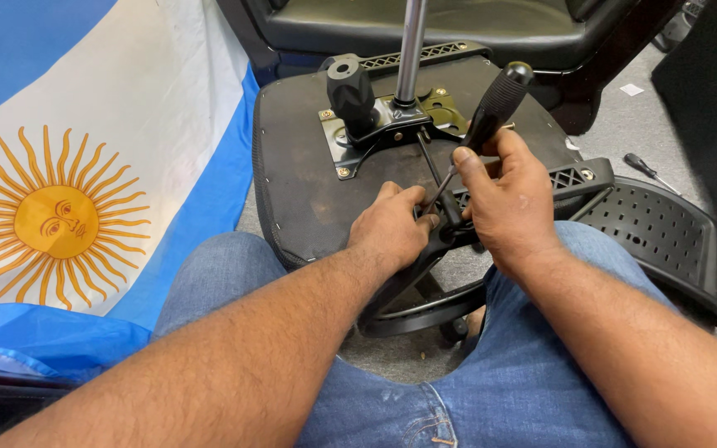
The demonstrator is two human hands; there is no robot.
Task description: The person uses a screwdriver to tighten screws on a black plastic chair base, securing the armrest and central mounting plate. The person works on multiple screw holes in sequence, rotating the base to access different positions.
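Observation:
An upturned black office chair seat lies in front of my knees, its metal mechanism plate with a black knob and a chrome gas cylinder facing up. My right hand grips a black-handled screwdriver, its shaft angled down toward the seat's near edge. My left hand pinches the black armrest bracket right at the screwdriver's tip. The tip itself is hidden between my fingers.
A perforated black chair part lies at the right. A second screwdriver rests on the grey floor beyond it. A blue-and-white flag with a yellow sun covers the left. Another black chair stands behind.

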